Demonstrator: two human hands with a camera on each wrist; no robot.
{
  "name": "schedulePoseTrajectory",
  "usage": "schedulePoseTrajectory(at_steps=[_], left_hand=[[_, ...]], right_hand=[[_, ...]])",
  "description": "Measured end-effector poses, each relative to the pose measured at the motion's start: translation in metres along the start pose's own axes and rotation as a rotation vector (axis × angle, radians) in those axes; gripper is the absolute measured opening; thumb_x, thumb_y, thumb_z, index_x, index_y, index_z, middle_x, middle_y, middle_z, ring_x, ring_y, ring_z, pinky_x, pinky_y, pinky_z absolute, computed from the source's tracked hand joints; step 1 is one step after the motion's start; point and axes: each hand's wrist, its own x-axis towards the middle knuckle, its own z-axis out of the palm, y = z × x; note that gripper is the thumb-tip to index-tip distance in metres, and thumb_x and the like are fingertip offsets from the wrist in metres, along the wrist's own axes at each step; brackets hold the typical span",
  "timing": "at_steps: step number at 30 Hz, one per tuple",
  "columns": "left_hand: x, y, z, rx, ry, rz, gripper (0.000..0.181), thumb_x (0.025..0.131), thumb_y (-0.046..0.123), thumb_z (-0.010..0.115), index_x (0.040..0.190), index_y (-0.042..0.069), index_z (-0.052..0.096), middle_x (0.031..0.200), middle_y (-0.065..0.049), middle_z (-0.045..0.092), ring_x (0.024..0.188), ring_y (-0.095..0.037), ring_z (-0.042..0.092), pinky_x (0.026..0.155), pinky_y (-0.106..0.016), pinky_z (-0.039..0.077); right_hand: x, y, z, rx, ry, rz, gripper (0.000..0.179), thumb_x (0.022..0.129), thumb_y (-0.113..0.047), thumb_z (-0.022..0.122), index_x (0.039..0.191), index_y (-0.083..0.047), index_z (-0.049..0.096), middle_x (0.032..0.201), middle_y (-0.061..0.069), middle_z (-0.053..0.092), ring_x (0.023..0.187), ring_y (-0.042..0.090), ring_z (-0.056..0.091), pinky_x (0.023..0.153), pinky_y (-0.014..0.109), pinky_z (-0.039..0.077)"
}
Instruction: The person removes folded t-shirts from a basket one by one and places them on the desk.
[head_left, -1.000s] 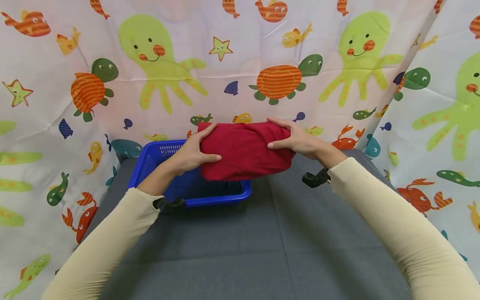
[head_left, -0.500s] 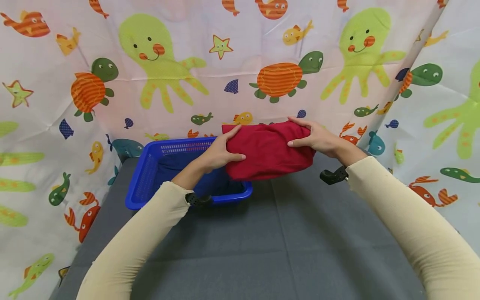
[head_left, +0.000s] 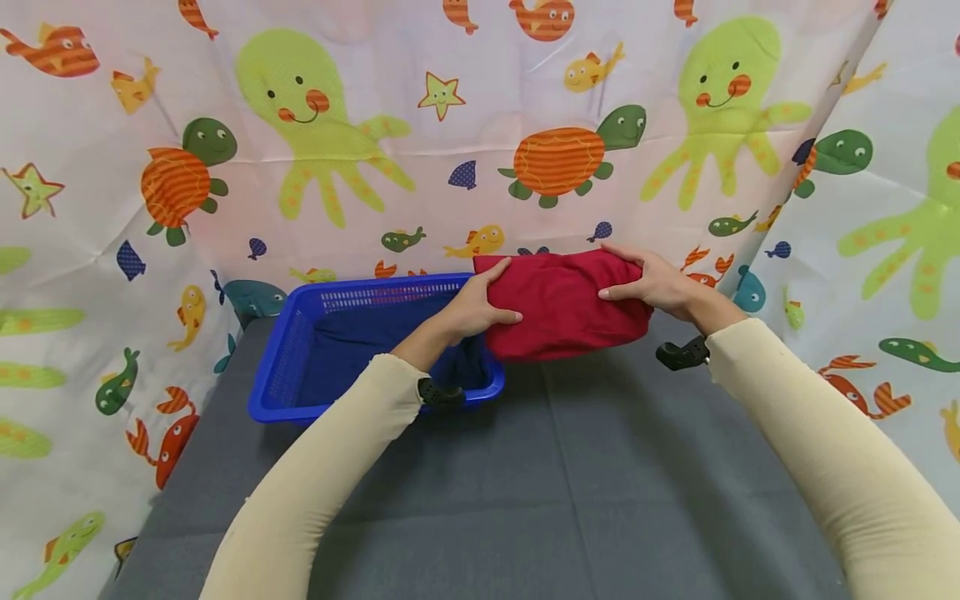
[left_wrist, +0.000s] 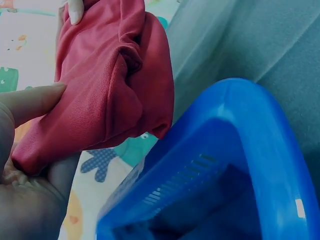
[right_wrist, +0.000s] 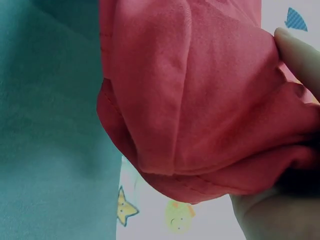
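A folded red garment (head_left: 564, 304) with stitched seams is held up between both hands, above the table and just right of the basket. My left hand (head_left: 471, 310) grips its left end, thumb on the near face and fingers behind. At the other end my right hand (head_left: 654, 285) holds it the same way. Seen from the left wrist, the garment (left_wrist: 95, 90) hangs in loose folds beside the basket's rim (left_wrist: 275, 150). The right wrist view shows its rounded, layered end (right_wrist: 165, 110) pinched between thumb and fingers.
A blue plastic basket (head_left: 264, 400) with slotted walls stands at the back left, and dark blue cloth (head_left: 352, 337) lies in it. Grey cloth covers the table (head_left: 465, 533). A curtain (head_left: 465, 200) printed with sea animals hangs behind and at both sides.
Both hands have carried the red garment rightward, from over the basket's right part to beside it. More of the dark blue cloth in the basket now shows. The basket itself stays put.
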Motion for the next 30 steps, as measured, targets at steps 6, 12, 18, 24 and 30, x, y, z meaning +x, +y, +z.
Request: schedulePoseTrajectory(at_steps=[6,12,18,24,30], left_hand=[[0.013,-0.002,0.014,-0.028,0.011,-0.014,0.095,0.089,0.010,0.076,0.164,0.023,0.019,0.159,-0.013,0.035,0.139,-0.032,0.043,0.111,-0.045,0.048],[0.022,-0.007,0.026,-0.016,0.011,-0.038,0.097,0.088,0.009,0.077,0.164,0.021,0.018,0.162,-0.014,0.030,0.143,-0.032,0.040,0.115,-0.044,0.044],[0.031,-0.012,0.036,-0.020,0.005,-0.070,0.097,0.088,0.008,0.076,0.164,0.020,0.017,0.162,-0.015,0.031,0.142,-0.032,0.041,0.114,-0.044,0.045],[0.037,-0.016,0.044,-0.040,-0.033,-0.101,0.098,0.088,0.009,0.076,0.164,0.017,0.015,0.161,-0.016,0.033,0.141,-0.032,0.041,0.115,-0.043,0.044],[0.041,-0.017,0.049,-0.032,-0.045,-0.126,0.097,0.089,0.013,0.076,0.164,0.019,0.016,0.161,-0.016,0.032,0.141,-0.033,0.040,0.113,-0.044,0.046]], right_hand=[[0.006,0.015,-0.007,-0.059,0.021,0.015,0.089,0.095,-0.027,0.071,0.164,-0.029,0.015,0.155,0.020,0.030,0.136,0.035,0.033,0.086,0.025,0.052],[0.011,0.031,-0.008,-0.080,0.029,0.049,0.089,0.094,-0.028,0.072,0.164,-0.028,0.016,0.155,0.023,0.029,0.137,0.038,0.032,0.091,0.032,0.052],[0.015,0.043,-0.007,-0.103,0.020,0.060,0.091,0.094,-0.031,0.072,0.164,-0.027,0.013,0.152,0.025,0.032,0.135,0.039,0.035,0.092,0.034,0.056],[0.015,0.057,-0.006,-0.099,0.007,0.075,0.092,0.095,-0.032,0.072,0.164,-0.023,0.012,0.152,0.026,0.033,0.134,0.040,0.037,0.093,0.036,0.057],[0.016,0.063,-0.006,-0.106,0.018,0.078,0.092,0.095,-0.032,0.071,0.164,-0.025,0.011,0.154,0.026,0.031,0.135,0.041,0.036,0.096,0.039,0.056]])
